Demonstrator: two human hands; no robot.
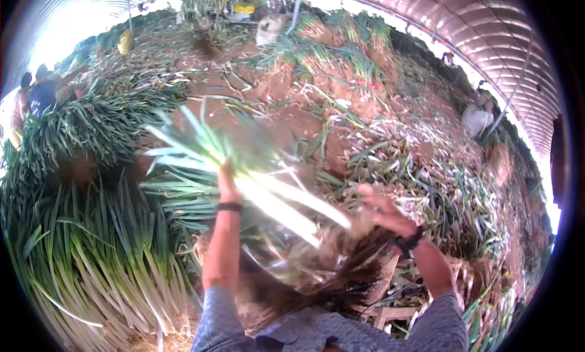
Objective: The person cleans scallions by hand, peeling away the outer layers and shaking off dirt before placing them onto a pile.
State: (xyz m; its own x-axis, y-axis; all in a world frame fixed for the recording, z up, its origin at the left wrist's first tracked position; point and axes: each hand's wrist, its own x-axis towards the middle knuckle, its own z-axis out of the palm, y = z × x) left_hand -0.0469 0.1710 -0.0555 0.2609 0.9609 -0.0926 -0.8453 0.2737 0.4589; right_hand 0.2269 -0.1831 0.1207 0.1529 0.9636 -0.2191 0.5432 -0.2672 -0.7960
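Note:
My left hand (226, 184) is closed around a few long green onions (277, 207), gripping them where white stalk meets green leaf. The leaves fan out to the upper left. Their white stalks point down and right over my lap, the root ends blurred. To the right of the stalks, my right hand (387, 210) is raised, smeared by motion, with fingers stretched apart and nothing visible in it. A dark band circles each wrist. Beside my left arm lies a thick row of untrimmed green onions (116, 260).
Peeled leaves and scraps (420, 187) cover the ground to the right. Bundled onions (341, 65) stand farther back, and a white sack (477, 120) sits at right. Two people (42, 96) are at far left behind an onion heap (103, 120). A curved roof (487, 29) arches overhead.

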